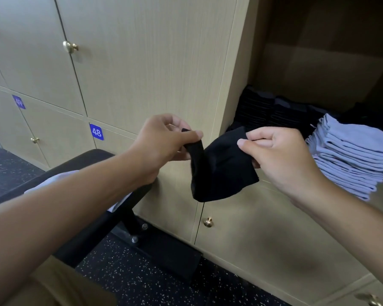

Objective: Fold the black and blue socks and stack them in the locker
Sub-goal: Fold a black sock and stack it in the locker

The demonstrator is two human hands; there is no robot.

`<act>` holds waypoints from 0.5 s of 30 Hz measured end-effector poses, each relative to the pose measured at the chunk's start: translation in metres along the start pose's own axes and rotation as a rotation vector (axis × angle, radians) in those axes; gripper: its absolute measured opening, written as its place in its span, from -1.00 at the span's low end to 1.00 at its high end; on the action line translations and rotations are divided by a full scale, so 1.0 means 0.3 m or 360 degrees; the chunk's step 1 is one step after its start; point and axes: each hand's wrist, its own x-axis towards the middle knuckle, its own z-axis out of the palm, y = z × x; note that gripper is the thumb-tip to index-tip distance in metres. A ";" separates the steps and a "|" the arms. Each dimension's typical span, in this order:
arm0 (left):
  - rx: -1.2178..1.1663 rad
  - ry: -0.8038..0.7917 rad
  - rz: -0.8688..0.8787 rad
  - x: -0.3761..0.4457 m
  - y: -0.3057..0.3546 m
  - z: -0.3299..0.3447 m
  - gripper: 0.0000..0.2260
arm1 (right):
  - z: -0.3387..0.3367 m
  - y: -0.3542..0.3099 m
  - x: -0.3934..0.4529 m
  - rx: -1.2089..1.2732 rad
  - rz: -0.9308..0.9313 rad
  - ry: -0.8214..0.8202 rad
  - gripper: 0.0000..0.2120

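A black sock [219, 171] hangs in the air in front of the locker wall. My left hand [164, 142] pinches its upper left end, and my right hand [276, 155] pinches its upper right corner. Inside the open locker [332, 69] at the right, a tall stack of folded light blue socks [349, 155] stands at the front. Stacks of folded black socks [270, 111] sit behind it, toward the left and back of the shelf.
A black padded bench [91, 164] stands at the left under my left forearm, with a white cloth [60, 177] on it. Shut locker doors with brass knobs [70, 47] and the blue number plate 48 [96, 131] fill the wall. The floor is dark and speckled.
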 end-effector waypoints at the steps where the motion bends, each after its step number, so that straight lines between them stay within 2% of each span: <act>1: 0.0020 -0.0019 -0.0001 0.001 -0.001 0.018 -0.81 | 0.010 -0.005 -0.001 0.0009 -0.0002 -0.0025 -0.86; 5: 0.0063 -0.0072 -0.0029 0.003 -0.010 0.080 -0.79 | 0.044 -0.002 0.007 -0.0001 0.0006 -0.0080 -0.92; 10: 0.0063 -0.0088 -0.0024 0.005 -0.021 0.126 -0.80 | 0.060 -0.002 0.010 0.0017 0.0058 -0.0105 -0.83; 15: -0.0093 -0.0122 -0.0042 -0.005 -0.002 0.141 -0.79 | 0.036 -0.011 0.002 0.0203 0.0076 -0.0281 -0.85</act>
